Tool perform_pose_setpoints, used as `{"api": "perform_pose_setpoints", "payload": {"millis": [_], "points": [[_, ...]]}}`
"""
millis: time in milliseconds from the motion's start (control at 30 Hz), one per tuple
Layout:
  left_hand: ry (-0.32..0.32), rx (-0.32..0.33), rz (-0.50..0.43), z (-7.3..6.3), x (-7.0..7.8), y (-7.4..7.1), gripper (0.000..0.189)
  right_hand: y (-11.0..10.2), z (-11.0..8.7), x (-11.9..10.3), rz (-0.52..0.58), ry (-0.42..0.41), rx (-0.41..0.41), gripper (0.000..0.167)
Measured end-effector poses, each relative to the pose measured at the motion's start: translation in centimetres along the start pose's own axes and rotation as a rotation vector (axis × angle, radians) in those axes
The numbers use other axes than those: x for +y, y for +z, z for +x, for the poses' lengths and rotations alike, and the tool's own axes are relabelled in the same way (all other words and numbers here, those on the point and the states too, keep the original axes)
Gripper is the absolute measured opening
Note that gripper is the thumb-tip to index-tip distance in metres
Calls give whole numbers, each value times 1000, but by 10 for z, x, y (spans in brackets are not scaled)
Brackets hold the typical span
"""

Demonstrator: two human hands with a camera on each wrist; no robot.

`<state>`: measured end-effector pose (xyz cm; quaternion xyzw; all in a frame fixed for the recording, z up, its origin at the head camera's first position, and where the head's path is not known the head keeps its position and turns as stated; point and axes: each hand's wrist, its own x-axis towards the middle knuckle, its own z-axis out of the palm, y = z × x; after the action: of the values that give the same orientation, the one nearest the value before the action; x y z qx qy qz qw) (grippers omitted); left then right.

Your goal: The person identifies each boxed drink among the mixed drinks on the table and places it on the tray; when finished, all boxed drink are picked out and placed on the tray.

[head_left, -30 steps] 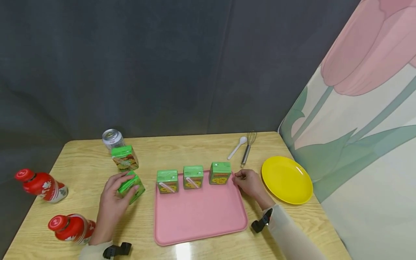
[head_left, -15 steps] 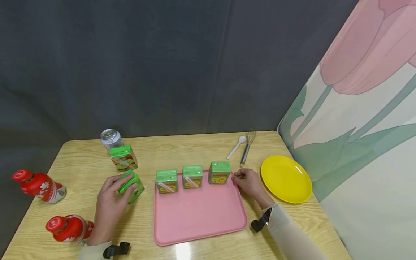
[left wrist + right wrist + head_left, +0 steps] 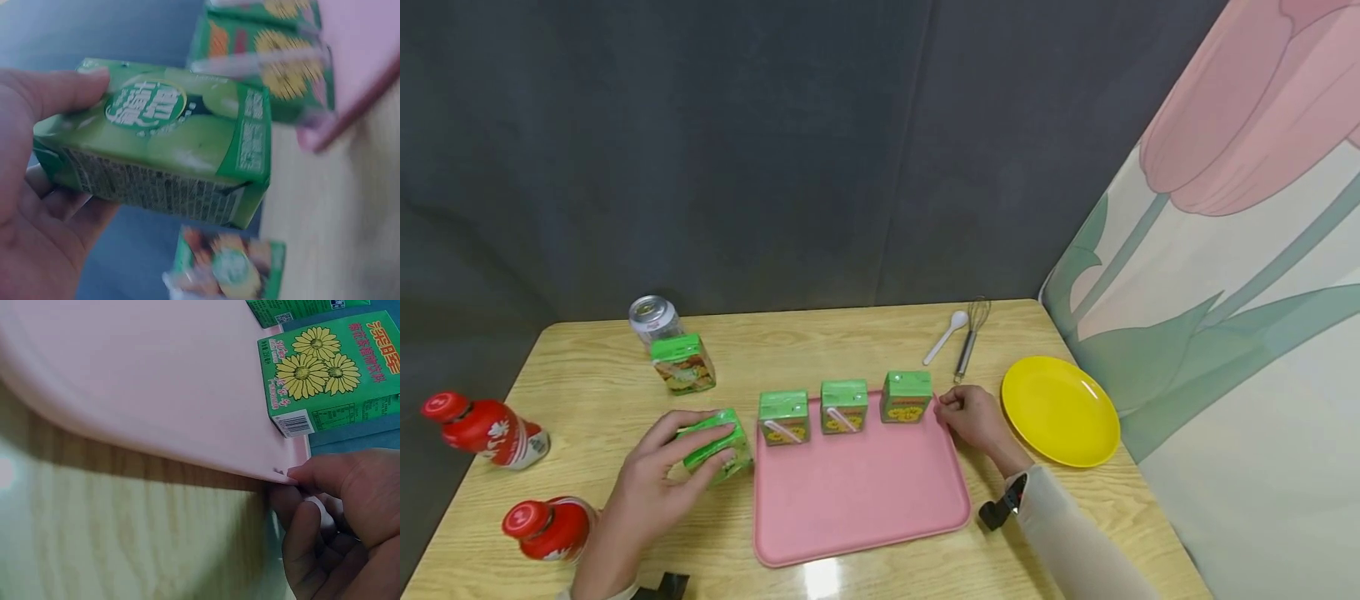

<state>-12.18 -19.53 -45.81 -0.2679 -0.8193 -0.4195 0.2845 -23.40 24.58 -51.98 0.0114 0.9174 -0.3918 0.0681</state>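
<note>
The head view put the work, I judged, a little past halfway. Three chrysanthemum drink cartons (image 3: 844, 407) stood in a row along the far edge of the pink tray (image 3: 861, 500). Two green cartons remained off it: the fruit drink carton (image 3: 741, 446) in the left hand (image 3: 658, 471), just left of the tray, and a brown-pictured carton (image 3: 683, 365) on the left, just nearer than the silver can (image 3: 651, 317). Compared with half a second earlier, the left hand had carried its carton right, closer to the tray; the row had not changed, and the right hand (image 3: 973, 421) had kept to the tray's far right corner.

In the left wrist view, thumb and fingers gripped opposite sides of the held carton near one end — its other end jutted clear of the hand. Whether it touched the table I could not tell.

In the right wrist view, the right thumb and fingers pinched the tray's rim — right beside the rightmost carton, its flower panel in full sight.
</note>
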Motion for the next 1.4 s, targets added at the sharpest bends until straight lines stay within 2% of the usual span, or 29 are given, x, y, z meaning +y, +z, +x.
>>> {"api": "perform_pose_setpoints", "payload": {"millis": [100,267,400,533,700,900,1033,1167,1400], "points": [[96,-16,-80,7,10,10,28,-3,3,-3,-13,19,-40,11],[134,-92,-156,19,27,33,28,-12,9,-8,-21,68,-112,13],[92,-181,-195,28,40,55,39,-16,12,-8,-15,89,-152,13],[0,-293,-246,37,46,82,33,-17,11,-5,-6,86,-148,12],[-58,-390,-328,44,46,114,28,-14,11,-5,19,83,-148,12],[-101,-424,-350,49,46,150,27,-13,10,-6,27,78,-136,14],[-113,-451,-332,49,45,169,29,-11,9,-5,42,97,-127,12],[-104,-470,-326,48,45,181,30,-9,9,-3,62,107,-131,12],[-51,-495,-317,48,45,191,30,-9,9,-6,77,108,-128,11]]}}
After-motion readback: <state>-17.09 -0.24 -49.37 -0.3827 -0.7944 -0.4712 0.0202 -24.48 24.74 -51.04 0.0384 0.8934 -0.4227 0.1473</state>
